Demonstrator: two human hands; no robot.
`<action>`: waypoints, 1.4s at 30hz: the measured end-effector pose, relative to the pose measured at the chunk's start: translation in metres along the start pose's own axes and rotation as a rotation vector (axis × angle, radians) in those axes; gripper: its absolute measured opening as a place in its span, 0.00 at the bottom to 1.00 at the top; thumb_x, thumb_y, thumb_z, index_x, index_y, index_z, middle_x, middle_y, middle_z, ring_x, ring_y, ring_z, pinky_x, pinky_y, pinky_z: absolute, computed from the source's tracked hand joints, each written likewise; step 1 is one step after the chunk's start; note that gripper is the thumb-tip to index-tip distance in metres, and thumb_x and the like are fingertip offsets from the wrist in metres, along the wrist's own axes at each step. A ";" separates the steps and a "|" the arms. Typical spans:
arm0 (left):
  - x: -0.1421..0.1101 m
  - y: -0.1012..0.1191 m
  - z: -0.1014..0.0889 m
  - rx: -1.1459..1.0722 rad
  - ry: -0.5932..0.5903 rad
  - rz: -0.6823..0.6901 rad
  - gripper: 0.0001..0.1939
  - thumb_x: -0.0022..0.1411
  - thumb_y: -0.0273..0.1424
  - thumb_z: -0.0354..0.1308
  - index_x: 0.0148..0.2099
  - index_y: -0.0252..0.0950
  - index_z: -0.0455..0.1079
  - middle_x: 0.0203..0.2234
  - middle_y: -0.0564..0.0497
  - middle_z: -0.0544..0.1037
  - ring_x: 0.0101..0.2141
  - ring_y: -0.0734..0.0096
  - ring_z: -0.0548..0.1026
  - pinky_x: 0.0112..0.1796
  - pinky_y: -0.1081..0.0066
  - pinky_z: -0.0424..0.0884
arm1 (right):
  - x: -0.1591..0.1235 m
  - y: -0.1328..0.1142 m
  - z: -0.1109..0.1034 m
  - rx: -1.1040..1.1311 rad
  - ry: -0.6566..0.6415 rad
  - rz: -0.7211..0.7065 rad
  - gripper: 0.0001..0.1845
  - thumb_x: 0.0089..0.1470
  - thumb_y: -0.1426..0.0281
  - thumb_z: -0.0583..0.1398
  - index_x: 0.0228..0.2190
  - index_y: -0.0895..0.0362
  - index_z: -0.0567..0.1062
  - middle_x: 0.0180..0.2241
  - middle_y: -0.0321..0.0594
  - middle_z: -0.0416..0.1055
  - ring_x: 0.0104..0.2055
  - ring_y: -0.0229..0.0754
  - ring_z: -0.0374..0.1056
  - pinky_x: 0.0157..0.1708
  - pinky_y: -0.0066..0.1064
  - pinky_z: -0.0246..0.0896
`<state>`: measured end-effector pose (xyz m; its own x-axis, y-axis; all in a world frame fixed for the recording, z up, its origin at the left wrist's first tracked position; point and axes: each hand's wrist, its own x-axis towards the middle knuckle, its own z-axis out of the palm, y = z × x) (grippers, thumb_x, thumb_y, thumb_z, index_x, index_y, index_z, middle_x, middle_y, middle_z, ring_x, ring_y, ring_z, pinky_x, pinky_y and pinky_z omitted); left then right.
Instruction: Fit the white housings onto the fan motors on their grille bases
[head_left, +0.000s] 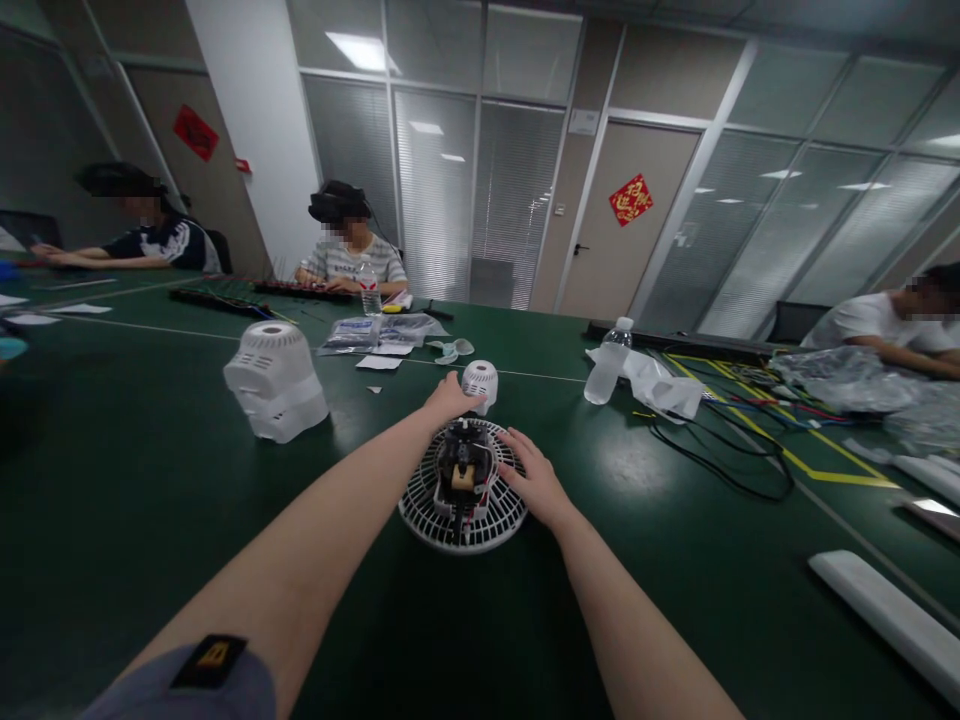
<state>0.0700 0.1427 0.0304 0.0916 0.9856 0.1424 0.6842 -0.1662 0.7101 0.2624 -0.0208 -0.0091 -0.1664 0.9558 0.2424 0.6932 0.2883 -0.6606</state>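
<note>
A round white fan grille [420,515] lies flat on the green table in front of me. On its middle sits a fan motor [463,470] with black parts, a tan piece and thin wires. My left hand [448,397] reaches over the grille's far edge and is closed on a small white vented motor cover [481,378], its thumb across the near side; the other fingers are partly hidden. At the right rim of the grille is my right hand [536,475], fingers stretched out and lying on the grille beside the motor.
Left of the grille stands a larger white vented housing [276,385]. Plastic bags [382,332] and a water bottle [608,362] lie beyond. Black cables [720,450] and a long white part [885,615] are at right. Several people [352,250] sit around the table.
</note>
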 end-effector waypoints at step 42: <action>-0.182 0.002 -0.051 -0.025 0.149 0.133 0.55 0.54 0.49 0.67 0.72 0.41 0.40 0.59 0.34 0.70 0.55 0.40 0.74 0.52 0.47 0.72 | 0.003 -0.019 0.005 -0.090 0.222 -0.077 0.34 0.57 0.59 0.61 0.63 0.50 0.65 0.65 0.46 0.63 0.68 0.56 0.57 0.67 0.57 0.48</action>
<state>0.0177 -0.0390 0.0409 0.0709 0.9394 0.3353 0.6545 -0.2974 0.6951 0.2455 -0.0230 0.0009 -0.0700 0.8921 0.4463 0.7457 0.3440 -0.5706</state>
